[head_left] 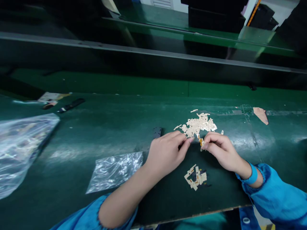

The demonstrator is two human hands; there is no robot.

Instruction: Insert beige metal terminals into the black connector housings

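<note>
Plainly, the relation that counted lay right of centre in the frame, where a small pale strip with an orange part (200, 142) sat between the two hands. The right hand (223, 151) was the nearer one, pinching the strip at its lower end between thumb and forefinger. The strip's long axis ran steeply, from upper left to lower right, its top end reaching toward the lower edge of a loose pile of pale pieces (199, 125).

The left hand (168, 150) stood just to the left of the strip, apart from it, with thumb and forefinger brought near each other by the pile's lower left edge; whether they gripped anything, I could not tell. Its forearm slanted up from the bottom of the frame, back of the hand uppermost, fingers pointing right. The right forearm came in from the lower right, wrist low, fingers curled and pointing left.

Below the strip, in the lower right part of the frame, lay a smaller cluster of pale and dark pieces (196, 179), touched by neither hand.
</note>
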